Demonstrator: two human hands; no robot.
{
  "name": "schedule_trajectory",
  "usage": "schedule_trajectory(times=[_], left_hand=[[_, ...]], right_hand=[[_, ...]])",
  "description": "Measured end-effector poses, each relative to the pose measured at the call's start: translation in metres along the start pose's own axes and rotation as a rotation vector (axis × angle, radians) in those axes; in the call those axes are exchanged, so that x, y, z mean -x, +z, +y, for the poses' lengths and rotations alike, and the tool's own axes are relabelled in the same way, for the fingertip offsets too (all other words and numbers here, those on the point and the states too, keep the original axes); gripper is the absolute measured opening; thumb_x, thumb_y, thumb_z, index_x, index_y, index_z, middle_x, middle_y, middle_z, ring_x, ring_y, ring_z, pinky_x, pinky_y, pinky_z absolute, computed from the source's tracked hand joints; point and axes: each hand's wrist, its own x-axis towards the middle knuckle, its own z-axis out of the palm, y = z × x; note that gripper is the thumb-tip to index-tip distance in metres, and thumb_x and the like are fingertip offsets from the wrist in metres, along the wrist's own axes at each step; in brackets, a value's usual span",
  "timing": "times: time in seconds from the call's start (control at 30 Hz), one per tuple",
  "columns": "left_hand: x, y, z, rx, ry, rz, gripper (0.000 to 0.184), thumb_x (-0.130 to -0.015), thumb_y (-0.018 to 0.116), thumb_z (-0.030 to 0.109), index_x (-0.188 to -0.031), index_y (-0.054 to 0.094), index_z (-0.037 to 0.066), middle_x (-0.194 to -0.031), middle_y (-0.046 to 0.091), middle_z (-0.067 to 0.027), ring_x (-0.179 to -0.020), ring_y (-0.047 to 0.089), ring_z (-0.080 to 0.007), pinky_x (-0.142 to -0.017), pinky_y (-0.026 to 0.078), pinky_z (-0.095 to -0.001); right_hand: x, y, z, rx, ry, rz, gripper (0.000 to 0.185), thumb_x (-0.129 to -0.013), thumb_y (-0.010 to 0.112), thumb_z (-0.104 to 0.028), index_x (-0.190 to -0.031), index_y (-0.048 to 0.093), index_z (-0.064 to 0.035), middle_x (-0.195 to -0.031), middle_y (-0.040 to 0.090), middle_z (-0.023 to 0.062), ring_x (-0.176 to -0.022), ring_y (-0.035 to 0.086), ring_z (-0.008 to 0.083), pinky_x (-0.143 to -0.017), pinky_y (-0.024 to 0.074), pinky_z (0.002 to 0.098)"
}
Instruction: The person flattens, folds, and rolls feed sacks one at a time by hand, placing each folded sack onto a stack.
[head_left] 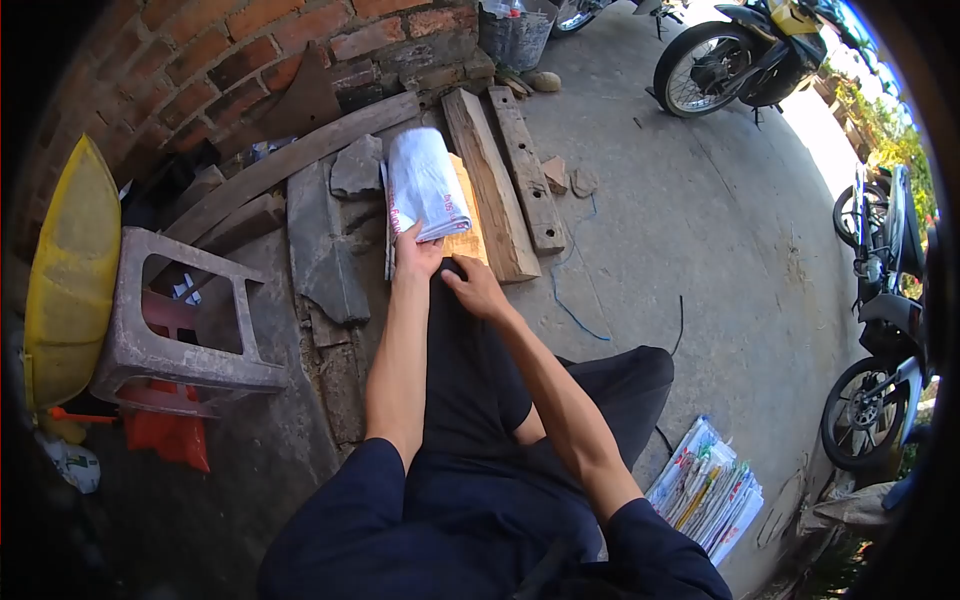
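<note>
A folded white sack (424,182) is lying just above the centre of the frame, slightly left of the middle. It is forming a thick, roughly rectangular bundle, its long side running up the picture and its upper end curving smoothly. Red lettering is showing near its lower left and lower right edges. Beneath it, a flat tan piece (465,243) is jutting out along the right and bottom, its material staying unclear.

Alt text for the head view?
A person's left hand holds a folded white bundle with red print, the right hand close by. Wooden beams lie alongside; a layered stack sits on the floor at lower right, motorbikes beyond.
</note>
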Motion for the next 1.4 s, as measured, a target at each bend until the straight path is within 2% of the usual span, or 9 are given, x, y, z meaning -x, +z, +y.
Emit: schedule_trajectory(times=[0.07,0.3,0.73,0.8,0.87,1.07,1.23,1.3,1.4], left_hand=[[-0.005,0.002,-0.006,-0.101,-0.016,0.091,0.04,-0.093,0.046,0.002,-0.133,0.044,0.001,-0.133,0.051,-0.0166,-0.125,0.048,-0.0333,-0.108,0.037,-0.0496],[-0.017,-0.083,-0.011,-0.304,-0.134,0.018,0.039,-0.093,0.051,0.003,-0.132,0.046,0.003,-0.125,0.056,-0.0165,-0.116,0.055,-0.0332,-0.103,0.042,-0.0479],[-0.022,-0.118,-0.011,-0.488,-0.203,0.051,0.027,-0.095,0.051,0.004,-0.122,0.05,-0.001,-0.103,0.064,-0.0146,-0.092,0.065,-0.0281,-0.086,0.055,-0.0438],[-0.016,-0.115,-0.026,-0.526,-0.121,0.093,0.032,-0.093,0.059,0.008,-0.121,0.053,-0.006,-0.102,0.065,-0.0152,-0.087,0.066,-0.0252,-0.08,0.056,-0.0403],[0.029,-0.075,-0.033,-0.982,0.037,0.375,0.049,-0.084,0.073,0.021,-0.117,0.057,-0.012,-0.103,0.066,-0.0167,-0.084,0.067,-0.0223,-0.074,0.056,-0.0363],[0.021,-0.114,-0.022,-0.957,0.016,0.454,0.067,-0.069,0.081,0.03,-0.114,0.06,-0.015,-0.104,0.067,-0.0189,-0.084,0.067,-0.0232,-0.073,0.055,-0.0338],[0.046,-0.086,-0.011,-1.679,1.006,0.573,0.056,-0.079,0.065,0.027,-0.123,0.05,-0.006,-0.116,0.056,-0.0239,-0.109,0.054,-0.0373,-0.099,0.039,-0.0439],[0.065,-0.043,-0.006,-1.775,1.214,0.329,0.047,-0.084,0.059,0.021,-0.124,0.051,-0.003,-0.117,0.057,-0.0237,-0.111,0.052,-0.0388,-0.101,0.037,-0.0453],[0.038,-0.019,-0.002,-1.982,1.061,-0.029,0.052,-0.092,0.056,0.029,-0.131,0.049,-0.003,-0.13,0.053,-0.0246,-0.123,0.048,-0.0377,-0.106,0.034,-0.0411]], right_hand=[[0.033,0.012,-0.024,0.078,0.143,0.251,0.061,-0.093,0.054,-0.039,-0.144,0.038,-0.0085,-0.142,0.043,0.0176,-0.129,0.04,0.0376,-0.105,0.0349,0.0483],[0.056,-0.013,-0.007,0.029,0.211,0.455,0.056,-0.095,0.052,-0.041,-0.142,0.04,-0.0128,-0.141,0.044,0.0162,-0.128,0.042,0.0366,-0.103,0.0354,0.0485],[0.077,-0.008,0.012,-0.201,0.268,0.391,0.067,-0.093,0.05,-0.054,-0.14,0.042,-0.0063,-0.134,0.048,0.0238,-0.124,0.046,0.0393,-0.105,0.0358,0.0449],[0.078,-0.008,0.013,-0.209,0.243,0.413,0.065,-0.094,0.049,-0.052,-0.139,0.044,-0.0063,-0.134,0.048,0.024,-0.124,0.046,0.0389,-0.104,0.0363,0.0444],[0.081,-0.011,0.013,-0.227,0.247,0.407,0.062,-0.096,0.049,-0.049,-0.138,0.044,-0.0039,-0.134,0.049,0.0251,-0.126,0.046,0.038,-0.105,0.0356,0.0424],[0.121,0.004,0.057,-0.396,0.344,0.224,0.061,-0.099,0.041,-0.048,-0.137,0.042,-0.0002,-0.138,0.047,0.0244,-0.13,0.044,0.0345,-0.106,0.0338,0.0374],[0.167,-0.004,0.056,-0.47,0.324,-0.02,0.073,-0.098,0.04,-0.053,-0.142,0.033,0.0045,-0.14,0.044,0.0271,-0.134,0.041,0.0341,-0.11,0.0303,0.0367],[0.164,-0.005,0.054,-0.435,0.292,-0.024,0.074,-0.098,0.04,-0.053,-0.142,0.033,0.0057,-0.139,0.045,0.0275,-0.133,0.041,0.0346,-0.11,0.0305,0.0368],[0.16,0.001,0.056,-0.417,0.321,-0.018,0.071,-0.098,0.04,-0.052,-0.141,0.035,0.005,-0.138,0.046,0.0275,-0.132,0.043,0.0348,-0.109,0.0316,0.0368]])
